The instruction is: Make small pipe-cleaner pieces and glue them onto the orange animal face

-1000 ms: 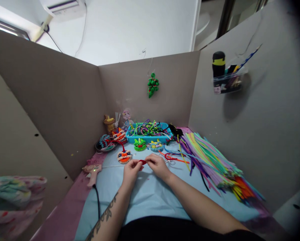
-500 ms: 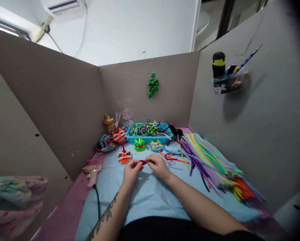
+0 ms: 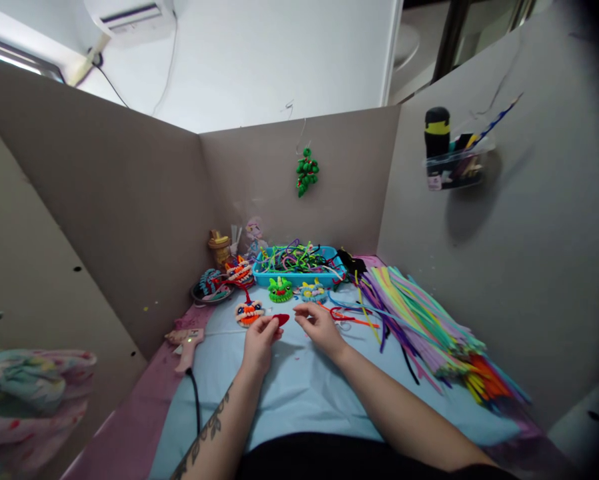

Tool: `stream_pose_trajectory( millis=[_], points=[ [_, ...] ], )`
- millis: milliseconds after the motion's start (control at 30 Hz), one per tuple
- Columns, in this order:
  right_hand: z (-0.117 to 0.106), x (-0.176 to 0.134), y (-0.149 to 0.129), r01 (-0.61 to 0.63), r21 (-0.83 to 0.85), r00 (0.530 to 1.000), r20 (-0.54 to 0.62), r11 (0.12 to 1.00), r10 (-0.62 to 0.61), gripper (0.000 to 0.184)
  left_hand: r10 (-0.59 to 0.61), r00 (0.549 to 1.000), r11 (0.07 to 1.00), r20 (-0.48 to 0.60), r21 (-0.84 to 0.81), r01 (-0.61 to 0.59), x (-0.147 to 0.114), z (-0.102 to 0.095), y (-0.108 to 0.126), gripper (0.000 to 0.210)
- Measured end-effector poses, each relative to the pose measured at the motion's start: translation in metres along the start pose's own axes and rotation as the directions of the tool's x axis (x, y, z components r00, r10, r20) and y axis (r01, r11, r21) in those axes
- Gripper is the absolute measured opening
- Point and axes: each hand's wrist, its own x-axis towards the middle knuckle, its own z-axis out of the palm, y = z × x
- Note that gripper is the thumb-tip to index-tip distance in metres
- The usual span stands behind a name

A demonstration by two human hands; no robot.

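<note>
My left hand (image 3: 258, 341) pinches a small red, fuzzy-looking, leaf-shaped piece (image 3: 282, 319) between thumb and forefinger. A short gap to its right, my right hand (image 3: 321, 328) hovers with thumb and fingers curved and apart, nothing visible between them. Just beyond the left hand lies an orange-and-cream pipe-cleaner animal head (image 3: 248, 313). Further back sit a green pipe-cleaner head (image 3: 280, 289) and a light blue and yellow one (image 3: 312, 291). Loose red and orange pipe cleaners (image 3: 354, 316) lie right of my right hand.
A blue tray (image 3: 274, 278) of tangled pipe cleaners stands at the back. Bundled pipe cleaners (image 3: 419, 313) cover the right side. At left lies a pink glue gun (image 3: 188, 347) with a black cord. Grey panels (image 3: 299, 220) enclose the table.
The fingers of my right hand have come off the red piece and moved slightly right. More of the piece now shows in my left hand.
</note>
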Motion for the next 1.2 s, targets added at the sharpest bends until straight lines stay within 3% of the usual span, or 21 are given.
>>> stream_pose_trajectory(
  millis=[133,300,1200],
  points=[
    [0.0007,-0.0003,-0.0007,0.121,-0.075,0.993,-0.003,0.99,-0.122,0.01,-0.038,0.999,0.998,0.013,-0.048,0.039,-0.0012,0.0004,0.0021,0.029],
    [0.006,-0.0015,-0.001,0.185,-0.082,0.983,-0.005,0.979,-0.186,0.009,-0.047,0.998,0.998,0.048,-0.035,0.049,-0.0036,0.0027,0.0022,0.029],
    [0.0039,-0.0009,-0.004,0.286,-0.148,0.958,0.01,0.947,-0.288,0.016,-0.107,0.992,0.993,0.072,0.059,0.103,-0.0068,0.0051,0.0003,0.027]
  ],
)
